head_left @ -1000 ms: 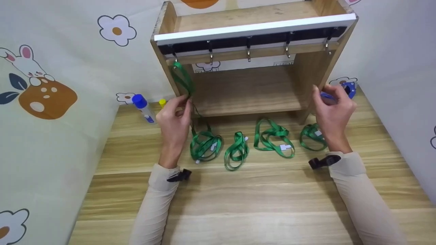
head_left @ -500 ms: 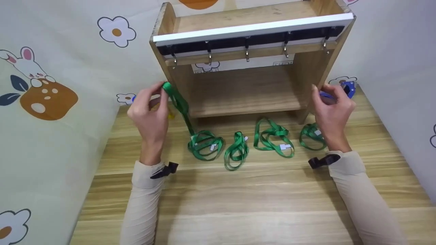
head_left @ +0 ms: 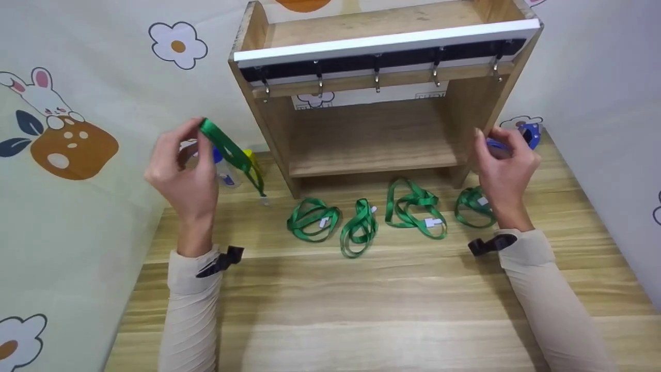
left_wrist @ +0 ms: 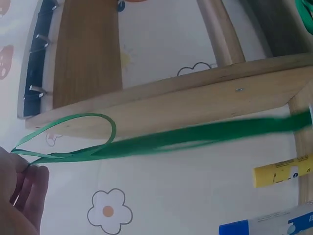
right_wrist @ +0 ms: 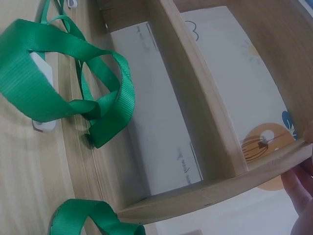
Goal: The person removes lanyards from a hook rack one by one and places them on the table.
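In the head view my left hand is to the left of the small wooden shelf, pinching a green lanyard by one end. The lanyard slants down to the right, its lower end over the tabletop; in the left wrist view it stretches out from the fingertips with a thin loop near them. My right hand grips the front edge of the shelf's right side panel between thumb and fingers. A row of metal hooks runs under the shelf's white front strip, with nothing hanging on them.
Several coiled green lanyards with white clips lie before the shelf, among them a left one, a narrow one and a knotted one. A blue-capped glue stick and a yellow tube stand left; a blue object lies behind the right hand.
The green lanyard has come off the leftmost hook. My left hand has carried it left, away from the shelf and clear of the coils. The right hand has kept its place.
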`<state>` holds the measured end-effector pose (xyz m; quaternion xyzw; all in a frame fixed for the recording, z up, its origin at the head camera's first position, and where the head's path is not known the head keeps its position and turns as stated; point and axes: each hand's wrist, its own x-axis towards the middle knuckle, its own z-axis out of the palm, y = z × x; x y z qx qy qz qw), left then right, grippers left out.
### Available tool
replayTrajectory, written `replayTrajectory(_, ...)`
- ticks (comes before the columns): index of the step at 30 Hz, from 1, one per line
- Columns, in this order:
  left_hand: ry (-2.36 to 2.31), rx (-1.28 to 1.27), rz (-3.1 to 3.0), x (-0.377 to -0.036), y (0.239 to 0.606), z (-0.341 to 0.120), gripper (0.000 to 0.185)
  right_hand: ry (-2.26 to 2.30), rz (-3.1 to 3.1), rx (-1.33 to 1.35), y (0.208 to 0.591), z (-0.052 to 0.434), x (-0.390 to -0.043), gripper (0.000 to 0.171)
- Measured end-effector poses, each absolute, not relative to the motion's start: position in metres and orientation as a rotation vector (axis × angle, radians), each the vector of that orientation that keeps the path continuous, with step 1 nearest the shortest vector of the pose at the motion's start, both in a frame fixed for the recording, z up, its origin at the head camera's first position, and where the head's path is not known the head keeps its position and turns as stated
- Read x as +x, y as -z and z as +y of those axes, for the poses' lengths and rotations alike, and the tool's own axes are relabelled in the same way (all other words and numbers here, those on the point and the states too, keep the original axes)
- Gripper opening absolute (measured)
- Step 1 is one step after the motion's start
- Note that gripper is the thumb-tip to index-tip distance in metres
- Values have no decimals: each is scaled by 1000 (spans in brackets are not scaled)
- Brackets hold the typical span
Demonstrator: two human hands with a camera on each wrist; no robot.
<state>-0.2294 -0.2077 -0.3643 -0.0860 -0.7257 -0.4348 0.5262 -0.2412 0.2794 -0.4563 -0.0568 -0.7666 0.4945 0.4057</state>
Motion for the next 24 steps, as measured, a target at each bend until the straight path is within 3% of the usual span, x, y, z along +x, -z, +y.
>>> replayTrajectory(11, 1115, -362, -1722, -222, 368, -217, 17, -1241, -1898, -108, 462, 284, -247, 24)
replayTrajectory(24, 954, -328, -1879, -243, 398, -228, 12, -1233, -1912, -112, 461, 282, -246, 26)
